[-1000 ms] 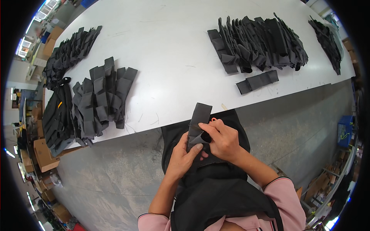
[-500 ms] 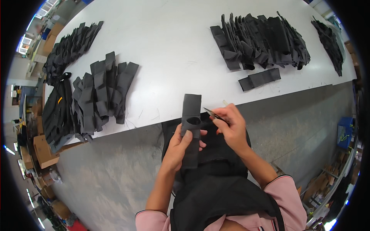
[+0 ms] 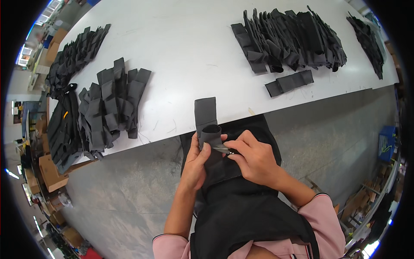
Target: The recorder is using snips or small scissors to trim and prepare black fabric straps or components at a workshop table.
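Note:
My left hand [image 3: 196, 162] is closed round a dark grey fabric strip [image 3: 205, 113], thumb on its face. The strip stands roughly upright above my lap, its upper end over the table's near edge, and a loop of its cloth bulges open near my thumb. In my right hand [image 3: 255, 158] is a small pair of thread snips [image 3: 222, 149], held with fingers and thumb closed on them. Their metal blades touch or lie right beside the strip, just under the loop. The strip's lower part is hard to tell from my black apron [image 3: 254, 218].
On the white table [image 3: 181, 56] lie a pile of similar strips [image 3: 114, 103] at left and a larger one [image 3: 293, 41] at far right. A single strip [image 3: 290, 83] lies before the right pile. A black garment [image 3: 64, 123] hangs over the left edge.
My right hand has moved left and down, bringing the snips from beside the strip to just under its loop. The strip has shifted slightly left and turned a little.

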Tool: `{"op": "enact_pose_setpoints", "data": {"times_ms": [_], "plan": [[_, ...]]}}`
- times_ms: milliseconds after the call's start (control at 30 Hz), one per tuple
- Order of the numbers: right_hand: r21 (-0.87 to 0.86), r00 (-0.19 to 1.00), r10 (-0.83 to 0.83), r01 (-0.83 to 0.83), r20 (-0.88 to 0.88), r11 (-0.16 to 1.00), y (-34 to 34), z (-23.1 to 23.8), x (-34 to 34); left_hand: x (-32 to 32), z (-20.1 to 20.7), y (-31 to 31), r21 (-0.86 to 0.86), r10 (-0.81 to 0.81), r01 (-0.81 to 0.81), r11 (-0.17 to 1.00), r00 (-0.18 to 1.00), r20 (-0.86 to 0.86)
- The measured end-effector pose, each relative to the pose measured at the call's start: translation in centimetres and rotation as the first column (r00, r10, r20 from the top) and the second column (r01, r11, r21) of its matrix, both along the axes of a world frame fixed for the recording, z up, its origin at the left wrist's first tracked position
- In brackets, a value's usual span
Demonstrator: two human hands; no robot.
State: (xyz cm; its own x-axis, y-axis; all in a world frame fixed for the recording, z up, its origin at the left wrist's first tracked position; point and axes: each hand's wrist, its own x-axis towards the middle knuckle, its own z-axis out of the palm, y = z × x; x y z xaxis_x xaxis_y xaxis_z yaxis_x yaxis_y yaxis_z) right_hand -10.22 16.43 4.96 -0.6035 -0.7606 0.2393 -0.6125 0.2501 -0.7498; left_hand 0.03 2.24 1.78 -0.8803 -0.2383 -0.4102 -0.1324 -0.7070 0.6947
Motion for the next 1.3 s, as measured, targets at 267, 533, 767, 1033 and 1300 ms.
{"op": "enact_pose_setpoints", "data": {"times_ms": [267, 533, 767, 1033, 1300], "plan": [[0.006, 0.997, -0.028, 0.028, -0.067, 1.000, -0.3, -0.5, 0.3, 0.5, -0.4, 0.1, 0.127, 0.064, -0.056, 0.990, 0.996, -0.058], [0.120, 1.000, 0.011, -0.007, -0.027, 0.993, -0.2, 1.1, 0.3, 0.4, -0.4, 0.1, -0.037, 0.090, -0.092, 0.995, 0.994, -0.059], [0.102, 0.995, 0.002, 0.009, -0.099, 0.995, -0.6, 0.5, 0.8, 0.4, -0.9, 0.7, -0.138, 0.166, -0.176, 0.975, 0.983, -0.080], [0.108, 0.992, -0.011, 0.025, -0.128, 0.994, -0.6, 0.4, 1.1, 0.5, -1.0, 1.1, -0.133, 0.206, -0.216, 0.967, 0.975, -0.082], [0.110, 0.998, -0.022, 0.028, -0.053, 0.994, -0.9, 0.1, 0.8, 0.6, -1.2, 1.2, -0.201, 0.224, -0.237, 0.950, 0.971, -0.090]]}}
